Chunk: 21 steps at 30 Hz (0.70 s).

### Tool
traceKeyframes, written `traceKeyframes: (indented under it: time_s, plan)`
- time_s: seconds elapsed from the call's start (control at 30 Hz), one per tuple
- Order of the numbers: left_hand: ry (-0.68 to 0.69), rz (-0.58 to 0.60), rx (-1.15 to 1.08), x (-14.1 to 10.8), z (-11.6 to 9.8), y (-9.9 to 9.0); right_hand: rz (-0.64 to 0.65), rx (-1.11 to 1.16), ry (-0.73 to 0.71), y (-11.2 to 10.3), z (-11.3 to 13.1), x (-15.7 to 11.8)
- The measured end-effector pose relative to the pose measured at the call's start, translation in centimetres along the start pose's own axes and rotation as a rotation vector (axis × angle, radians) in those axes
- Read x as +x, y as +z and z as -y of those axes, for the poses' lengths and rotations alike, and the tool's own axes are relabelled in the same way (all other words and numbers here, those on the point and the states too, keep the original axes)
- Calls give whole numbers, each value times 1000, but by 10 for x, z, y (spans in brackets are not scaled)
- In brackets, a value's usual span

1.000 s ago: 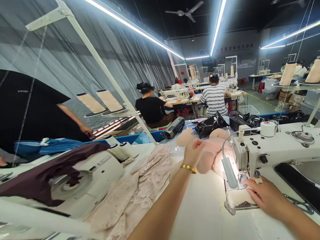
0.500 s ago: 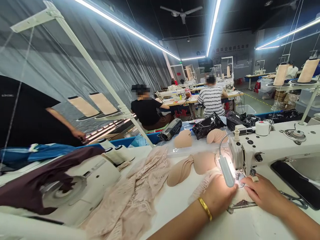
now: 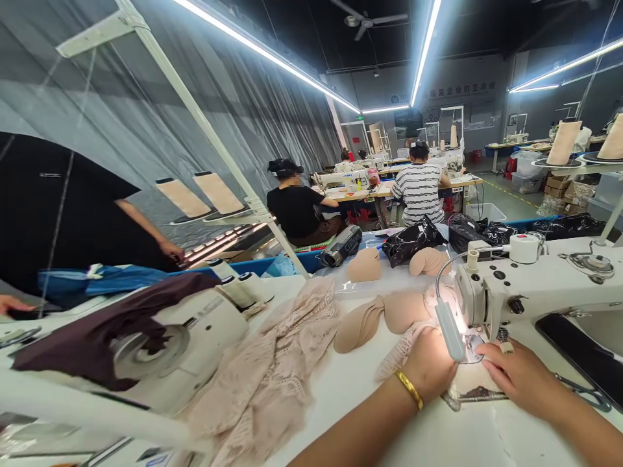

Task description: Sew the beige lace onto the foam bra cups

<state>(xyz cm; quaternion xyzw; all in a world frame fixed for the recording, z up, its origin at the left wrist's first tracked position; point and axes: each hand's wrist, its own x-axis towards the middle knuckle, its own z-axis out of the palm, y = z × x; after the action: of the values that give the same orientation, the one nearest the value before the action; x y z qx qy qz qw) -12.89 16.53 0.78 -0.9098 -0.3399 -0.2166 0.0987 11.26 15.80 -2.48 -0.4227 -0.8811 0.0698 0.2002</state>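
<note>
Nearest on the left, a long heap of pale lace [image 3: 272, 370] spreads over the white worktop [image 3: 335, 395]; it is best left loose, well apart from the sewing area so it does not drag on the work. To its right, the left hand [image 3: 431, 363] curves down beside a smaller lace piece [image 3: 396, 355], which lies at the hand's far left edge, just left of the needle area of the sewing machine [image 3: 549, 275]. The fingertips are hidden behind the lamp [image 3: 450, 331], so I cannot tell whether they grip it. The right hand [image 3: 520, 376] is bent, its fingertips at the metal plate under the machine head; whether they pinch any cloth I cannot tell. Scissors [image 3: 586, 392] lie just beyond its wrist, on the right.

For good work here, I would hold the cloth flat with light, even pressure, guide rather than pull, and place both sets of fingertips clear of the needle path. The lamp lights the plate well, so watching the edge there should be easy.

Farther off, beige cups [image 3: 360, 327] lie overlapped left of the left hand, with a single cup [image 3: 365, 264] beyond. Behind them sit black packages [image 3: 413, 241], then two seated co-workers.
</note>
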Motion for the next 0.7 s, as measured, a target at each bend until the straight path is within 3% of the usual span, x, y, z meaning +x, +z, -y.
traceKeyframes:
  time_s: [0.17,0.27,0.33,0.43,0.57,0.63,0.7]
  plan:
    - [-57,88,59,9,-4,11,16,-39,-18,11,-10,-8]
    - [-76,188,93,10,-11,9,-81,-54,-114,21,-15,-12]
    - [-85,264,106,3,-18,-3,-162,-53,-209,26,-11,-11]
    - [-142,363,68,-22,-37,-43,-235,-73,-345,24,12,-2]
    - [-301,452,-340,-74,-63,-130,-242,-28,-507,2,65,-2]
    - [-467,398,-531,-106,-68,-169,-72,153,-528,-8,91,-17]
    - [-587,424,-635,-139,-73,-189,149,348,-486,-7,115,-45]
